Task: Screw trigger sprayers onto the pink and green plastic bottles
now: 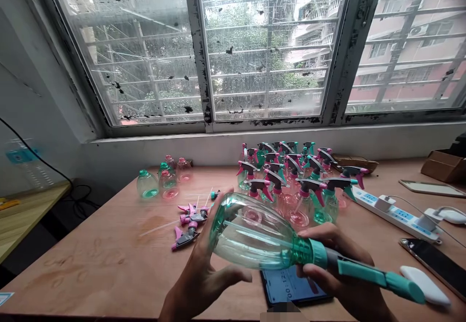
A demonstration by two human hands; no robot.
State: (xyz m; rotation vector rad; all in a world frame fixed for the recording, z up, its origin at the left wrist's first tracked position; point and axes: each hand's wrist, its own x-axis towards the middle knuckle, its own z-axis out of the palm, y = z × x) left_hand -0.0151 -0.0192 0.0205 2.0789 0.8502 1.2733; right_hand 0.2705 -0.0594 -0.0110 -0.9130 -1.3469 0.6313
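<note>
A clear green spray bottle (pixel 255 234) lies sideways in the air above the table, its base toward the left and its green and black trigger head toward the right. My left hand (pixel 204 273) cups the bottle's base, thumb below and fingers partly hidden behind it. My right hand (pixel 338 268) grips the neck and the green collar between thumb and fingers. A straw shows inside the bottle. Behind my left hand lie loose pink and black trigger heads (pixel 189 232) with thin straws.
Several assembled spray bottles (pixel 291 181) crowd the table near the window. Several bottles without heads (pixel 147 186) stand at the back left. A phone (pixel 284 283) with a lit screen lies under the held bottle. A power strip (pixel 396 215), a dark phone (pixel 437 263) and a white mouse-like object (pixel 424 285) are at the right.
</note>
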